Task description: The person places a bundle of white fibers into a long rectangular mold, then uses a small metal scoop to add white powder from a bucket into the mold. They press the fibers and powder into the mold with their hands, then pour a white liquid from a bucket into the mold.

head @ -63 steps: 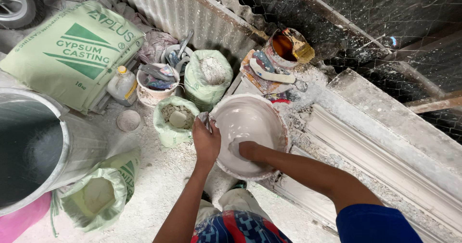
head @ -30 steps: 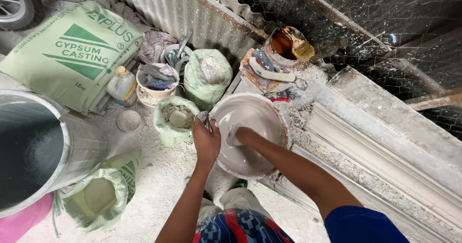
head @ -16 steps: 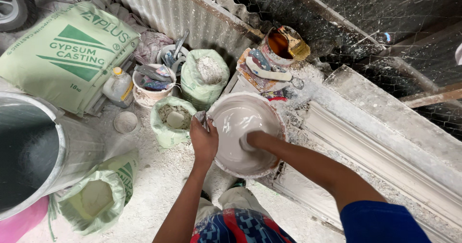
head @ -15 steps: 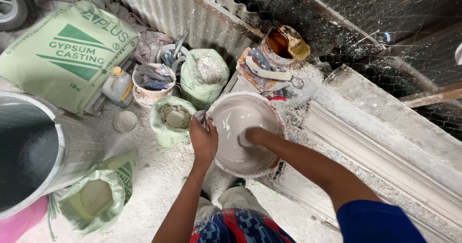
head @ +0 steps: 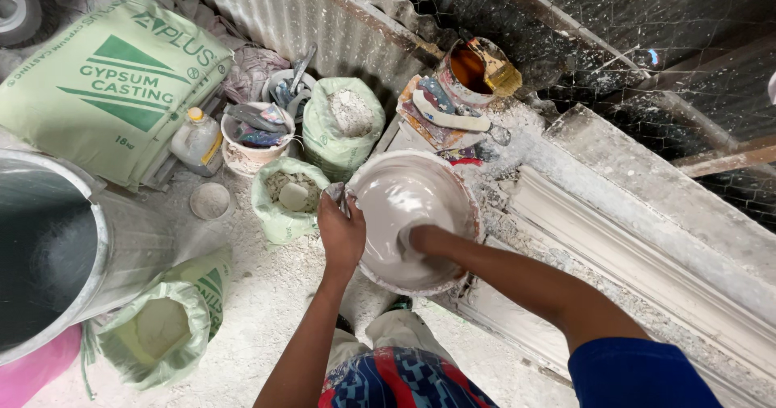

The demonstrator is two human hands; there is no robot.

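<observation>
gripping the near left rim of the round basin (head: 380, 183), the left hand (head: 341, 232) has its fingers curled over the edge and holds it firmly. the basin sits on the dusty ground in front of the person, between the small green bag (head: 284, 198) on its left and the long white moulding (head: 647, 271) on its right, and it is full of smooth grey-white wet plaster (head: 404, 202). the right hand (head: 414, 238) is plunged into this plaster near the middle of the basin; its fingers are covered by the mix, so i cannot tell if they are spread or closed.

beyond the basin stands a taller green sack (head: 343, 125) open at the top with white powder inside, and next to it a small white bucket (head: 252, 137) with tools in it and a plastic bottle (head: 196, 140) with a yellow cap. a big green and white sack (head: 105, 85) lies flat at the far left. a large metal drum (head: 89, 250) stands at the left edge, and just under it another open green bag (head: 158, 331) shows pale powder. a rusty tin (head: 469, 73) with a paint brush (head: 499, 70) across it stands near the corrugated metal wall (head: 283, 8).
</observation>
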